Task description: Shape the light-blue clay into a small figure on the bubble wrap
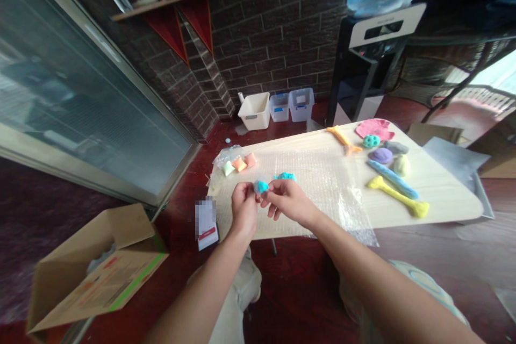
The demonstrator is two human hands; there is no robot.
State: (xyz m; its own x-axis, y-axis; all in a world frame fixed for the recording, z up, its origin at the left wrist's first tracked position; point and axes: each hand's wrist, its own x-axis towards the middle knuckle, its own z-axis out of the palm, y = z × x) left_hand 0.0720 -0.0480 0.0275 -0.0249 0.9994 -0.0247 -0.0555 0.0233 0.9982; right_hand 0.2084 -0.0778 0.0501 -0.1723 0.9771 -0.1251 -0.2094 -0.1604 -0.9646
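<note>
A: Entry one, the fingers?
B: Left hand (pixel 244 207): thumb and fingers closed in a pinch on a small blue lump (pixel 262 187), greyish on its left side. Right hand (pixel 291 201): thumb and forefinger pinched at the lump's right edge, the other fingers loosely curled below.

A: Pose?
B: Both forearms reach forward and converge; the hands meet over the near edge of the counter (pixel 443 193), left more upright, right angled in from the side.

A: Surface?
B: Pale wood-toned top, partly under clear bubble wrap (pixel 318 172). Just beyond the hands, one bright blue piece (pixel 287 176). Left end: three small pillow-shaped packets (pixel 239 164), green, orange and pinkish. Right end: orange bone shape (pixel 344 140), flat pink piece (pixel 374 128), dimpled teal lump (pixel 371 141), purple disc (pixel 381 156), blue stick (pixel 393 179), yellow bone shape (pixel 398 197).

A: Room?
B: Dark red floor (pixel 298 285); three plastic bins (pixel 255 112) by a dark brick wall (pixel 278 37); water dispenser (pixel 358 64) to their right; open cardboard box (pixel 97 271) at lower left; wall shelf (pixel 173 0) with red pennants (pixel 169 32) beneath.
</note>
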